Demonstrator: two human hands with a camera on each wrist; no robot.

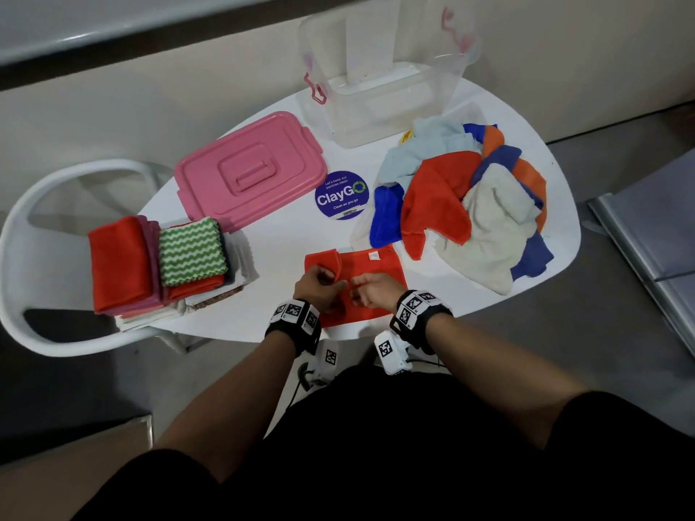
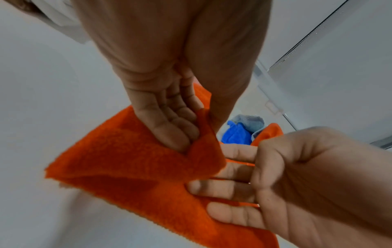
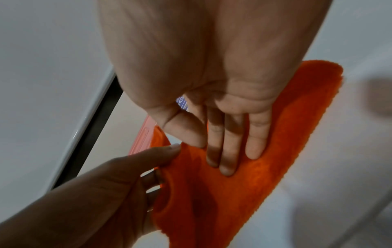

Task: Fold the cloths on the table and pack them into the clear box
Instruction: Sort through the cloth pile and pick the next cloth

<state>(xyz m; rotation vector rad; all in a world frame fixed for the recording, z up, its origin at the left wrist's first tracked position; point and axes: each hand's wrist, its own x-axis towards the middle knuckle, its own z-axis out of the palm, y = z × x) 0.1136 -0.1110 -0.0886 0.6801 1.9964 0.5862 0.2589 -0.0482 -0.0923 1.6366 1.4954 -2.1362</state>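
left hand (image 1: 319, 285) pinching orange cloth (image 1: 370, 267) — mid-fold

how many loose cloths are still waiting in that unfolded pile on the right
7 or so visible in the pile: red, cream, pale blue, blues, oranges. More may be hidden underneath.

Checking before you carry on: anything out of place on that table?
Only one thing: the stack of folded cloths hangs over the left edge of the table, above the chair. The clear box stands upright.
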